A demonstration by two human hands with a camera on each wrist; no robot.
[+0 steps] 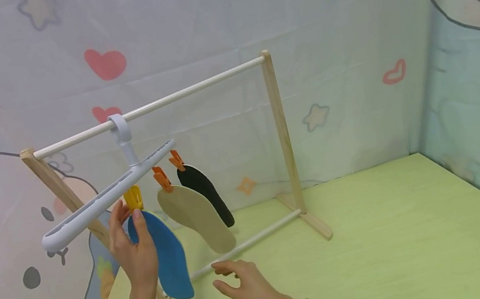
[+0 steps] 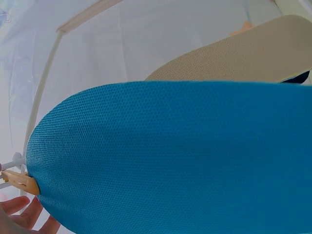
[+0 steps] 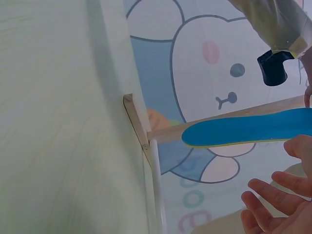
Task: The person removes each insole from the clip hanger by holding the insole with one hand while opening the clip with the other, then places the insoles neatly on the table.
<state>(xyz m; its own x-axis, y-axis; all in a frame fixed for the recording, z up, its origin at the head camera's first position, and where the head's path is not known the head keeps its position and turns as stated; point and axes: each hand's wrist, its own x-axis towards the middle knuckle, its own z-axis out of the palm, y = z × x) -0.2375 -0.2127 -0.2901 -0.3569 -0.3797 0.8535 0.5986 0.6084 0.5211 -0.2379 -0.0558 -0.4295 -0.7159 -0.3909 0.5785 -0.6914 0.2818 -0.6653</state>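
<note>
A blue insole (image 1: 169,254) hangs from a yellow clip (image 1: 133,197) under a white hanger (image 1: 101,200). My left hand (image 1: 134,246) is at the insole's upper end, its thumb and fingers apart beside the clip. In the left wrist view the fingers (image 2: 29,212) lie along the insole's edge, next to the clip, and the blue sheet fills much of the picture. A beige insole (image 1: 194,215) and a black insole (image 1: 204,192) hang behind from orange clips (image 1: 162,179). To the right of the blue insole, my right hand (image 1: 250,285) hovers with loosely bent fingers and holds nothing.
The hanger hooks over the top rail (image 1: 196,88) of a wooden rack, whose right post (image 1: 284,137) stands on the pale green table (image 1: 401,228). A lower rail (image 1: 259,236) runs near the tabletop. A printed cloth (image 1: 333,23) backs the table.
</note>
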